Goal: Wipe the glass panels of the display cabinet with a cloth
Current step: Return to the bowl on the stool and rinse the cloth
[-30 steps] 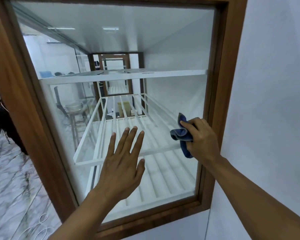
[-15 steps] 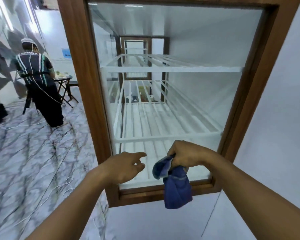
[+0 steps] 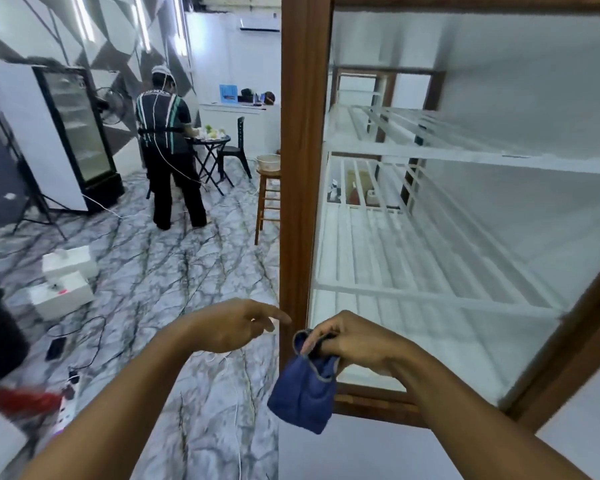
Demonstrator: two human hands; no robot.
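So the blue cloth (image 3: 303, 389) isn't on the glass panel (image 3: 482, 220) at all right now, it's hanging in front of the bottom-left corner of the cabinet's wooden frame (image 3: 297, 168). The right hand (image 3: 354, 341) has the top edge bunched up and pinched between thumb and curled fingers, so the rest droops down like a loose pouch. My guess is that grip is for shaking it out or refolding to a fresh side, since you can't really wipe with it dangling like that. The left hand (image 3: 232, 323) is just beside it holding nothing, fingers loose and relaxed with the index poking toward the cloth, probably lined up to grab the other corner. Behind the glass you can see white slatted shelves (image 3: 413, 271). Off to the left there's marble floor (image 3: 153, 271) with cables lying around, a wooden stool (image 3: 267, 199), and another person (image 3: 168, 140) standing at a small table, back turned.
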